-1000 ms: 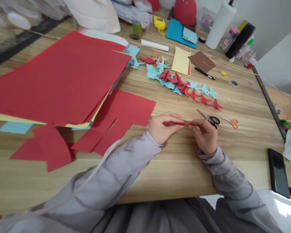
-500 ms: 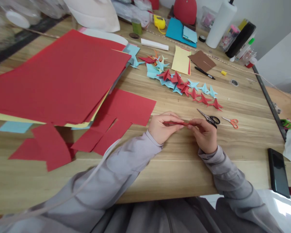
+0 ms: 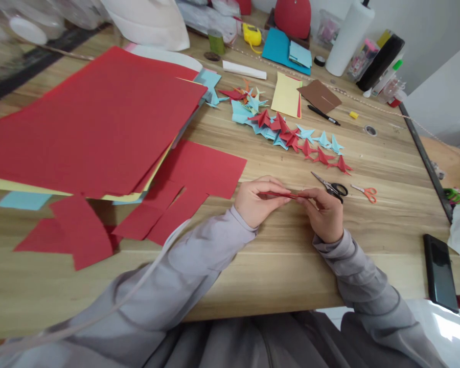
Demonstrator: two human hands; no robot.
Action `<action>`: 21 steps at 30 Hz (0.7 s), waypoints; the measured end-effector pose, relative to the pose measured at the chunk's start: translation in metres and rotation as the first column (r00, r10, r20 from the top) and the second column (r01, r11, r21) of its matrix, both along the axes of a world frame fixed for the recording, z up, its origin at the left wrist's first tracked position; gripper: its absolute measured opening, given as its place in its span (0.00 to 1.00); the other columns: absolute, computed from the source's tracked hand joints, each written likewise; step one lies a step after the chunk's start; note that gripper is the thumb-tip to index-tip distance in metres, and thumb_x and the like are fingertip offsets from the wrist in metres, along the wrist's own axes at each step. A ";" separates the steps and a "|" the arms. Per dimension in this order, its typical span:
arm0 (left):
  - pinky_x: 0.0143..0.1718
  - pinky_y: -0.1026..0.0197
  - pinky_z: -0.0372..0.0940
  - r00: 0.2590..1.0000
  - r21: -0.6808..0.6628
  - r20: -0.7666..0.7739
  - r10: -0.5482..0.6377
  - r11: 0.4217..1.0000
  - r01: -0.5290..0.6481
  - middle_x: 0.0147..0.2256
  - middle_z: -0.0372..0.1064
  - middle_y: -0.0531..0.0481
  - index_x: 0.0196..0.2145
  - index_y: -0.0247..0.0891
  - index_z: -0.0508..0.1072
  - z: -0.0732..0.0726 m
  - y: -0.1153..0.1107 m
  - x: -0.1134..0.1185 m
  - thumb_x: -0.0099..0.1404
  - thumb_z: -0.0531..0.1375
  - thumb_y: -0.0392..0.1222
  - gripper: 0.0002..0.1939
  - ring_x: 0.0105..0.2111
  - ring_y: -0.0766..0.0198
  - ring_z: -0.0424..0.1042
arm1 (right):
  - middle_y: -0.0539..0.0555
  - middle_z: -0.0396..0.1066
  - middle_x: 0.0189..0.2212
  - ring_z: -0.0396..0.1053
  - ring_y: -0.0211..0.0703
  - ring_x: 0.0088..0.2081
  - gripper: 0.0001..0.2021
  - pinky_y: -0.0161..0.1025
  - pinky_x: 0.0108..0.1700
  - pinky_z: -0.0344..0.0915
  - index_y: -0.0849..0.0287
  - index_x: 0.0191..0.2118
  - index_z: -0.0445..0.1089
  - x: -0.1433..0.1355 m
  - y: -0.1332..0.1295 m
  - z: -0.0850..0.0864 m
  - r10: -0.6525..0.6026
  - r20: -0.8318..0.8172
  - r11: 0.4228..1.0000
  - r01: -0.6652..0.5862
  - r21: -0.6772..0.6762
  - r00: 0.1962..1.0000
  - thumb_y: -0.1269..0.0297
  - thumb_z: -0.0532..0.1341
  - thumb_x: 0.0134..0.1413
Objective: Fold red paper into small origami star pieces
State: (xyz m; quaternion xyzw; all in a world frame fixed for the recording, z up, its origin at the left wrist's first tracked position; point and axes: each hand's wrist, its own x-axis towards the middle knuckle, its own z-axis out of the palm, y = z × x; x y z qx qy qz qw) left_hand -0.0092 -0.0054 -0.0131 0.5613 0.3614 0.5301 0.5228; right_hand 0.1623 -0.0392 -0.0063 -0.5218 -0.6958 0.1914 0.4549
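A thin folded piece of red paper (image 3: 279, 194) is pinched between both hands above the wooden table. My left hand (image 3: 258, 201) has its fingers closed on the paper's left part. The fingertips of my right hand (image 3: 322, 210) press the right end. Just behind the right hand lie black-handled scissors (image 3: 334, 188), with small orange scissors (image 3: 366, 192) to their right. Folded red paper cranes (image 3: 307, 148) stretch in a row farther back, beside light blue cranes (image 3: 323, 140). Cut red sheets (image 3: 210, 166) lie left of the left hand.
A large red paper stack (image 3: 99, 122) covers the left of the table (image 3: 276, 286). Yellow paper (image 3: 286, 95), brown paper (image 3: 319, 96) and a black pen (image 3: 324, 115) lie at the back. A phone (image 3: 440, 271) rests at the right edge. A pale cord (image 3: 138, 286) crosses the left sleeve.
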 end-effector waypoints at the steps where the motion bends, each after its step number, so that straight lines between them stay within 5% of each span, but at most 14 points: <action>1: 0.26 0.64 0.68 1.000 -0.001 0.000 -0.001 1.000 0.001 0.29 0.74 0.48 0.26 0.39 0.80 0.000 0.000 0.000 0.47 0.70 0.37 0.05 0.28 0.65 0.72 | 0.50 0.77 0.29 0.74 0.41 0.33 0.04 0.38 0.37 0.71 0.55 0.33 0.75 0.000 0.000 0.001 -0.002 0.015 1.000 0.002 0.003 1.000 0.66 0.62 0.54; 21: 0.26 0.65 0.67 1.000 0.009 -0.018 0.001 1.000 0.000 0.28 0.73 0.50 0.26 0.39 0.80 0.001 0.000 0.000 0.46 0.70 0.35 0.06 0.27 0.67 0.71 | 0.49 0.76 0.27 0.74 0.39 0.29 0.04 0.36 0.33 0.69 0.55 0.31 0.74 0.000 -0.001 0.004 0.011 0.051 0.999 -0.013 0.038 0.999 0.69 0.61 0.53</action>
